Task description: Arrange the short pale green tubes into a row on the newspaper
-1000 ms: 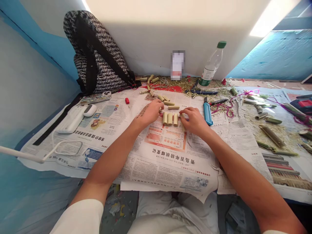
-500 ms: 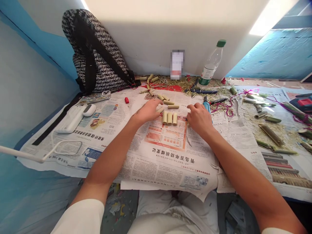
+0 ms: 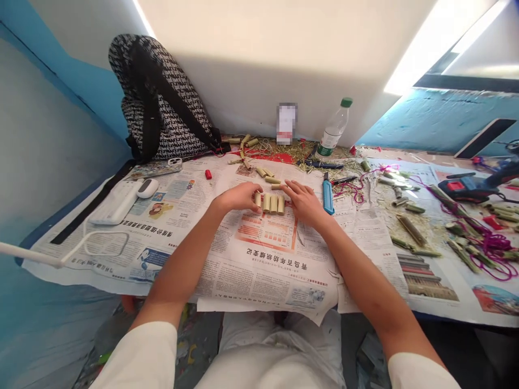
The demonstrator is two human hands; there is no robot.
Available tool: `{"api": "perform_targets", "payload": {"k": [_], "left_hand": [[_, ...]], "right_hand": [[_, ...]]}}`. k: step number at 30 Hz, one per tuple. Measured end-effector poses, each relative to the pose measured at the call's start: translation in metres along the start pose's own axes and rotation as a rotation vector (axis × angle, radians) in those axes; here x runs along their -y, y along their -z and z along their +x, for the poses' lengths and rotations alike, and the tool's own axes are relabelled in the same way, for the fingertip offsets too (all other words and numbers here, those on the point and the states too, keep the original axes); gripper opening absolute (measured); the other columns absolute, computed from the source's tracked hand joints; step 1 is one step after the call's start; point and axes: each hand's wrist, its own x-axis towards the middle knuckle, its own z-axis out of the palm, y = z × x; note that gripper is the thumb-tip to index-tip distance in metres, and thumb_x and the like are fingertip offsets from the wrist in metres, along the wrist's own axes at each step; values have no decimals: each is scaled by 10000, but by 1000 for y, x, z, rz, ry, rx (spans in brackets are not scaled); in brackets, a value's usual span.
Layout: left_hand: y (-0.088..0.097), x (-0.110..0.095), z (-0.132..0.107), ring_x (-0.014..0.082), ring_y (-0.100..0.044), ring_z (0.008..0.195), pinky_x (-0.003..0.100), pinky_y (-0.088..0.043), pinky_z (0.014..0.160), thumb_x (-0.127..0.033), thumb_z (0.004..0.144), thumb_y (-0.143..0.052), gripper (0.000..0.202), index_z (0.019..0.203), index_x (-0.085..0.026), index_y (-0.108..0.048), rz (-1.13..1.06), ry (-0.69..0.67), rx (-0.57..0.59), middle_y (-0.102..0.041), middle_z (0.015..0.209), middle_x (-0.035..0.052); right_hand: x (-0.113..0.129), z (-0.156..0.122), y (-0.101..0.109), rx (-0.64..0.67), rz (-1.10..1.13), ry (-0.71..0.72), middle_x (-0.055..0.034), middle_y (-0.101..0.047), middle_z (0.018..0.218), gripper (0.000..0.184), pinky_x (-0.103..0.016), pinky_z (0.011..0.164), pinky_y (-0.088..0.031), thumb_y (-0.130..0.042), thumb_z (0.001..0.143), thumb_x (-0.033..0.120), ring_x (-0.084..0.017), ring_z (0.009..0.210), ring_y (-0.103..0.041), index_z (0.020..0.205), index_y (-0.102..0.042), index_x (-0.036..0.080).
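Note:
My left hand (image 3: 242,196) is closed around a short bamboo piece (image 3: 258,200), thumb and fingertips at its sides. Just right of that piece, a row of short pale bamboo pieces (image 3: 273,203) lies side by side on the newspaper (image 3: 219,270). At the row's right end is my right hand (image 3: 305,202), its fingers stretched out, the tips near one more bamboo piece (image 3: 277,186) behind the row. Whether they touch that piece I cannot tell. Several loose bamboo pieces (image 3: 272,180) lie farther back.
A blue utility knife (image 3: 327,195) lies right of my right hand. Behind are shavings, a bottle (image 3: 334,129) and a propped, blurred phone-like object (image 3: 287,124). A backpack (image 3: 162,102) leans at the left. Purple cord (image 3: 492,243), bamboo and a power tool (image 3: 466,186) are at the right.
My left hand has brought its bamboo piece nearer, to the row's left end. My right hand has moved left with its fingers extended. The view has turned right.

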Motion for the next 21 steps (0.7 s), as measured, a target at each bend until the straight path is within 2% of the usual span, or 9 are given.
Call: {"api": "perform_targets", "payload": {"k": [4, 7, 10, 13, 17, 21], "left_hand": [[-6, -2, 3, 281, -680, 1041, 318, -493, 809, -334, 690, -881, 615, 1245, -170, -673, -10, -18, -5, -727, 1148, 86], [-9, 0, 5, 279, -677, 1016, 321, -488, 798, -328, 676, -884, 618, 1228, -165, -658, -45, -35, -4, -717, 1125, 83], [-10, 1, 4, 277, -672, 1021, 320, -487, 798, -333, 673, -875, 628, 1230, -177, -630, -81, -46, -1, -705, 1152, 84], [-11, 1, 3, 280, -671, 1043, 322, -491, 808, -361, 662, -880, 730, 1305, -189, -580, -120, -51, 5, -701, 1182, 87], [-13, -1, 2, 288, -678, 1085, 338, -507, 866, -360, 650, -882, 750, 1315, -209, -570, -144, -59, -20, -705, 1218, 86], [-14, -2, 2, 298, -681, 1101, 348, -513, 874, -329, 673, -869, 704, 1305, -208, -580, -149, -74, -13, -718, 1190, 85]], "right_hand": [[4, 1, 1, -17, 4, -36, -126, -576, 1561, 637, -481, 1168, -386, -457, 933, 64, -317, 1443, -468, 1552, -550, 182], [6, -2, 4, -46, -22, -90, -162, -638, 1428, 541, -462, 1119, -412, -479, 947, 85, -329, 1319, -531, 1455, -644, 171], [5, -5, 5, -57, -16, -115, -158, -578, 1510, 528, -466, 1113, -409, -485, 979, 127, -340, 1359, -492, 1481, -632, 201], [2, -7, 5, -32, 3, -80, -121, -529, 1593, 574, -476, 1140, -378, -490, 982, 130, -338, 1436, -424, 1540, -577, 236], [1, -8, 8, -30, 3, -83, -142, -704, 1309, 461, -461, 1085, -398, -456, 1028, 176, -325, 1268, -535, 1447, -647, 208], [5, -10, 13, -45, -35, -122, -148, -735, 1132, 349, -449, 1027, -410, -461, 1043, 228, -329, 1161, -568, 1283, -713, 200]]}}
